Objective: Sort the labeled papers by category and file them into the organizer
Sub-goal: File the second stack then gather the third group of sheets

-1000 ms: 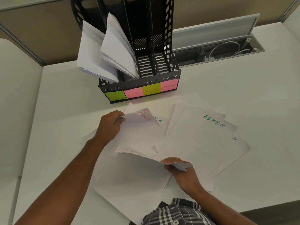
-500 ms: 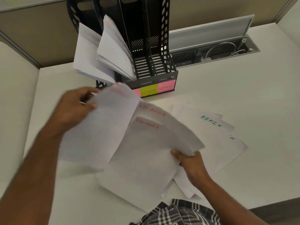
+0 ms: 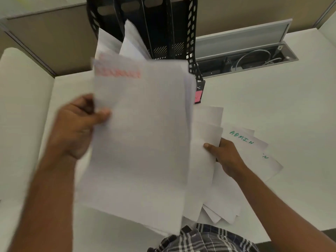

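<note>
A stack of white sheets with blurred red lettering (image 3: 138, 135) is lifted off the desk and fills the middle of the view. My left hand (image 3: 80, 124) pinches its left edge. My right hand (image 3: 223, 153) grips the stack's right edge. Behind it stands the black slotted organizer (image 3: 169, 30), with filed papers (image 3: 131, 42) leaning out of its left slots. Most of its front label strip is hidden; only a pink label (image 3: 198, 96) shows. On the desk at right lie sheets marked ADMIN in green (image 3: 254, 144).
The white desk (image 3: 272, 99) runs to a beige partition at the back. An open cable tray with wires (image 3: 254, 59) sits behind the organizer on the right. A few loose sheets (image 3: 223, 211) stick out near the front edge, by my checked shirt.
Both hands have raised the red-lettered sheets off the desk and squared them into one upright stack, which has moved toward the organizer. The ADMIN sheets stayed put.
</note>
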